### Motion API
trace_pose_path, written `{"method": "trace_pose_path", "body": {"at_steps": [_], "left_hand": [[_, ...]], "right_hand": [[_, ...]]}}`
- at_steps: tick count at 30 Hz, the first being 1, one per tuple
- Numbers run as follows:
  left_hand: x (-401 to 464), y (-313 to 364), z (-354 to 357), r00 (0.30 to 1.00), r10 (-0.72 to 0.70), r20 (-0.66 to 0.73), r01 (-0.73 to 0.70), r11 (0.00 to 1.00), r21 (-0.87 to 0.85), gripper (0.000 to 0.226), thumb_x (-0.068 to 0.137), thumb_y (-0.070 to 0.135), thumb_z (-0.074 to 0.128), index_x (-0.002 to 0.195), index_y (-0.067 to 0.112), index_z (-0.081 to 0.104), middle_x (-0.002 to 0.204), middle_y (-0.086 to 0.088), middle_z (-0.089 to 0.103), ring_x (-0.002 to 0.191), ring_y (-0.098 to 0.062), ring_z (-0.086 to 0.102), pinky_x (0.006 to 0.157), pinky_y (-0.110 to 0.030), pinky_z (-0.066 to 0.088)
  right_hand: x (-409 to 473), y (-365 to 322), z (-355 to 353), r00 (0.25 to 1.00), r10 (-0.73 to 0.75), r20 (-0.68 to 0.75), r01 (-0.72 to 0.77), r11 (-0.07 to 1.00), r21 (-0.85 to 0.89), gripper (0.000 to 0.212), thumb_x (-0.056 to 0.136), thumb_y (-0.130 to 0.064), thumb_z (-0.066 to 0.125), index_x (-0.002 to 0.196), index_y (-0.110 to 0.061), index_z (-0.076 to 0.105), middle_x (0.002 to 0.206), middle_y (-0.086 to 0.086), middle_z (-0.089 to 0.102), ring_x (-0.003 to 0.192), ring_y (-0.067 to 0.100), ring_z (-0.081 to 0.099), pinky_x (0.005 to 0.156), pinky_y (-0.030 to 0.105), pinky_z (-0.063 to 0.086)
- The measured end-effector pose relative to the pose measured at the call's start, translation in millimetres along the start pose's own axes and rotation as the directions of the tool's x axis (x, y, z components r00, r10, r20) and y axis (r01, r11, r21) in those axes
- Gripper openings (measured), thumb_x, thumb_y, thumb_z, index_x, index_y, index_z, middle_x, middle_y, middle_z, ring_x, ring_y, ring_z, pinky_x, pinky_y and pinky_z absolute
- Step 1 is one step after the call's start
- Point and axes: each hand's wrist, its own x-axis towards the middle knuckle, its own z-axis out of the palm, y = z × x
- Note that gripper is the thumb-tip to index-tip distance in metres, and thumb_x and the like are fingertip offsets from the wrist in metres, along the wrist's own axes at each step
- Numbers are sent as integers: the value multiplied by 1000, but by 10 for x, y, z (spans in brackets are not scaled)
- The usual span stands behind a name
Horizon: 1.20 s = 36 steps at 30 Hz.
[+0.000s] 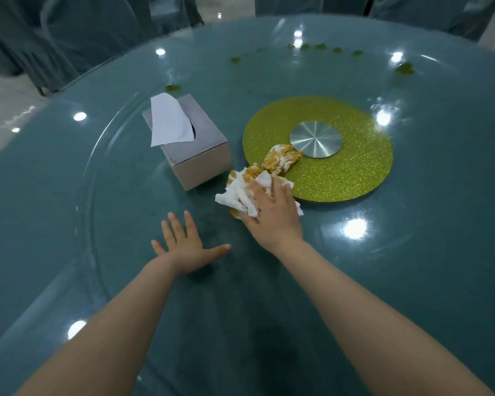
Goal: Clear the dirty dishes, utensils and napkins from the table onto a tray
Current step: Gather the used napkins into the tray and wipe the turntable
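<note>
A crumpled white napkin stained orange [240, 192] lies on the glass turntable [412, 252], beside the green glitter disc [340, 170]. My right hand [272, 212] lies flat on top of that napkin, fingers straight and pressing it down. A second stained napkin wad [280, 159] rests on the green disc next to its metal hub [315, 139]. My left hand [183, 247] rests flat on the glass with fingers spread, holding nothing. No tray is in view.
A grey tissue box [195, 150] with a white tissue sticking up stands left of the green disc. Green spill spots [320, 47] dot the far part of the glass. Covered chairs [77, 38] stand behind the table.
</note>
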Motion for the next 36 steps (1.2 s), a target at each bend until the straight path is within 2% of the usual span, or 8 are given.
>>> {"method": "trace_pose_path", "body": {"at_steps": [3,6,10,14,18,25,32,36], "left_hand": [[-84,51,32,1000,-5,25,5,1000,17,141,50,94,46,139,24,-37,146,-10,-45,137,-30,-35,109,-61,-10],[-131,79,53,999,-11,48,10,1000,22,143,50,92,49,138,22,-39,144,-11,-46,136,-32,-37,108,-62,-11],[-165,100,31,998,-16,66,13,999,35,142,52,91,50,137,21,-39,144,-12,-47,136,-33,-36,109,-62,-10],[-173,99,-8,997,-17,76,14,999,42,140,55,89,52,137,22,-39,144,-11,-47,136,-33,-36,109,-61,-10],[-141,62,-37,998,-3,64,0,999,39,141,54,89,52,138,23,-38,145,-10,-46,136,-31,-36,109,-61,-11],[-15,-15,-104,999,32,38,-34,998,60,141,52,90,52,138,23,-39,146,-9,-45,137,-30,-36,109,-60,-11],[133,-106,-154,999,53,7,-53,995,89,144,46,93,48,138,24,-39,146,-8,-44,137,-29,-35,109,-59,-13],[183,-145,-198,998,61,3,-61,993,97,144,45,93,48,138,25,-38,147,-8,-44,138,-29,-35,109,-59,-13]], "right_hand": [[72,-33,75,997,38,74,-26,988,-154,78,82,-65,51,145,-46,10,159,10,-8,143,42,-9,113,59,5],[109,3,110,997,27,74,-11,977,-211,61,86,-61,48,142,-44,27,159,5,12,144,38,3,112,59,7],[97,93,76,988,-107,-111,99,992,-78,39,85,-26,59,124,-27,60,124,5,58,120,30,46,101,40,32],[101,176,5,974,-166,-151,169,986,5,31,79,-13,61,108,-18,69,101,6,65,95,29,57,70,30,36],[132,247,-89,944,-149,-296,186,977,102,32,75,-14,69,106,-19,71,102,4,66,87,28,60,62,27,40],[652,398,-318,916,-60,-396,82,996,40,33,79,-16,64,111,-20,68,115,4,63,96,28,58,71,25,36],[1105,376,-177,994,111,-18,-112,965,-239,59,94,-43,42,147,-39,17,156,13,17,140,43,18,111,54,24],[1150,312,-143,990,140,-5,-137,952,-273,47,92,-37,43,139,-37,37,147,12,33,135,40,27,105,52,31]]}}
